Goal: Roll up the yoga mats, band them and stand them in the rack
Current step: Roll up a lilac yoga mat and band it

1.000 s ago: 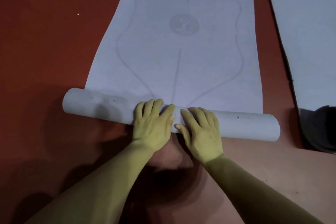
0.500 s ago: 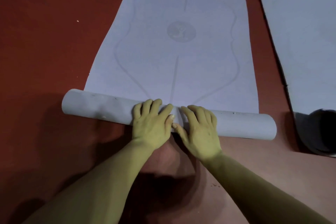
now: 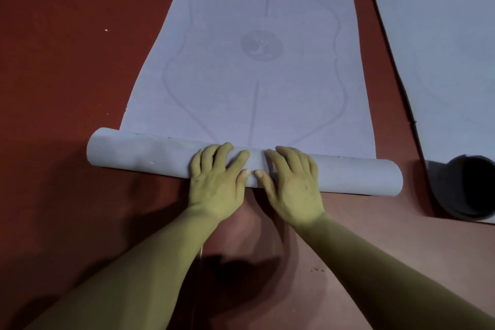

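A pale grey yoga mat [image 3: 257, 75] lies flat on the red floor, printed with faint guide lines and a round emblem. Its near end is wound into a roll [image 3: 139, 153] that lies crosswise, slightly slanted. My left hand [image 3: 217, 179] and my right hand [image 3: 292, 182] press on the middle of the roll side by side, palms down, fingers spread and straight, thumbs almost touching. No band or rack is in view.
A second pale mat [image 3: 442, 48] lies flat to the right, its near end curled into a loose open roll [image 3: 466, 187] close to the first roll's right end. Red floor [image 3: 61, 61] extends to the left and in front of me.
The roll has moved a little farther along the mat, closer to the round emblem, with both hands staying on its middle. The hands have spread slightly apart.
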The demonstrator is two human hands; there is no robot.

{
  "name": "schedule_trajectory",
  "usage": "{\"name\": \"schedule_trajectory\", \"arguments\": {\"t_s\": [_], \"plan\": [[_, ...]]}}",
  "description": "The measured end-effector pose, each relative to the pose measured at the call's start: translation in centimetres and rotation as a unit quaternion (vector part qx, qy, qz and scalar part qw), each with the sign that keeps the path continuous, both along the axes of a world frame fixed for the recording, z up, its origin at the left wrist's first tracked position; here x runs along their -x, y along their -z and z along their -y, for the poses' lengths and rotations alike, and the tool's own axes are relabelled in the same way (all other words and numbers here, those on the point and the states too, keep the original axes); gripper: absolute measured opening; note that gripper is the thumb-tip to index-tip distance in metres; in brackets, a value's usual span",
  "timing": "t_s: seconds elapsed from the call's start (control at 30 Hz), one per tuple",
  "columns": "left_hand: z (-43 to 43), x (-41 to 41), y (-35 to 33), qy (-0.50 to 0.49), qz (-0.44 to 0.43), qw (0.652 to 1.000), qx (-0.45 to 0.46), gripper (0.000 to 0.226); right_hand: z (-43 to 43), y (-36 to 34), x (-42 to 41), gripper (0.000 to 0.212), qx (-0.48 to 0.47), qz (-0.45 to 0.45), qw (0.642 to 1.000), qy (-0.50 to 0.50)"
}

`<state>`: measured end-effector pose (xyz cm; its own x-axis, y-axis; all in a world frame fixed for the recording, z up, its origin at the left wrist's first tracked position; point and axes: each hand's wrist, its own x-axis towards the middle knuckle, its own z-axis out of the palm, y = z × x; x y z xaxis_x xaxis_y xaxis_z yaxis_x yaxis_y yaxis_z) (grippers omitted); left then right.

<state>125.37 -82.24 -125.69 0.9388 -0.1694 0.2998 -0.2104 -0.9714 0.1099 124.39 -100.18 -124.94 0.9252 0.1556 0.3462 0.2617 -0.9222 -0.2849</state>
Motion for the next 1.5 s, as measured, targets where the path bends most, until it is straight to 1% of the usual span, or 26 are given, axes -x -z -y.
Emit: {"name": "schedule_trajectory", "arguments": {"t_s": [0.13, 0.23, 0.4, 0.53, 0.67, 0.77, 0.83, 0.9, 0.97, 1.1, 1.2, 1.3, 1.37, 1.5], "plan": [[0.0, -1.5, -0.7, 0.003, -0.019, 1.0, 0.003, 0.041, 0.3, 0.5, 0.0, 0.058, 0.026, 0.002, 1.0, -0.01], [0.2, -2.6, -1.2, 0.003, -0.029, 1.0, -0.005, 0.042, 0.6, 0.5, -1.2, 0.056, 0.034, 0.006, 0.999, -0.017], [-0.6, -1.8, -0.7, 0.011, -0.005, 1.0, -0.022, 0.046, 0.5, 0.4, -1.6, 0.052, 0.04, 0.004, 0.999, -0.008], [-0.4, -2.8, -0.8, 0.01, -0.009, 1.0, -0.027, 0.043, 0.4, 0.3, -2.5, 0.053, 0.045, 0.0, 0.999, -0.002], [-0.4, -5.0, -1.2, 0.022, -0.029, 0.999, -0.034, 0.042, -0.2, -0.1, -2.8, 0.055, 0.037, 0.033, 0.999, -0.003], [-0.3, -6.5, -1.6, 0.025, -0.047, 0.998, -0.026, 0.043, -0.2, 0.5, -3.0, 0.056, 0.03, 0.033, 0.999, -0.018], [-0.2, -7.1, -1.9, 0.027, -0.029, 0.999, -0.003, 0.043, -0.2, 0.9, -3.7, 0.053, 0.024, 0.033, 0.999, -0.006], [-0.5, -6.8, -1.9, 0.042, 0.007, 0.999, 0.022, 0.043, -0.4, 1.0, -4.2, 0.05, 0.02, 0.035, 0.999, 0.002], [-0.8, -5.6, -1.4, 0.065, 0.021, 0.997, 0.022, 0.043, -0.4, 1.0, -4.5, 0.049, 0.021, 0.033, 0.999, 0.001], [-1.1, -5.3, -0.8, 0.051, -0.019, 0.998, 0.02, 0.042, -0.7, 0.9, -4.9, 0.048, 0.029, 0.013, 0.999, 0.01], [-0.9, -6.3, -1.5, 0.053, -0.057, 0.997, 0.015, 0.042, -1.2, -0.5, -5.6, 0.051, 0.043, -0.037, 0.998, 0.017], [-1.0, -6.9, -1.9, 0.057, -0.08, 0.995, 0.008, 0.044, -0.6, -2.2, -6.5, 0.052, 0.05, -0.067, 0.996, -0.018], [-0.9, -7.7, -1.9, 0.053, -0.084, 0.995, 0.003, 0.044, -0.2, -2.0, -6.9, 0.053, 0.049, -0.058, 0.996, -0.045], [-0.2, -9.7, -1.6, 0.051, -0.061, 0.997, -0.018, 0.042, -0.1, -0.2, -8.1, 0.048, 0.045, -0.003, 0.999, -0.027]]}}
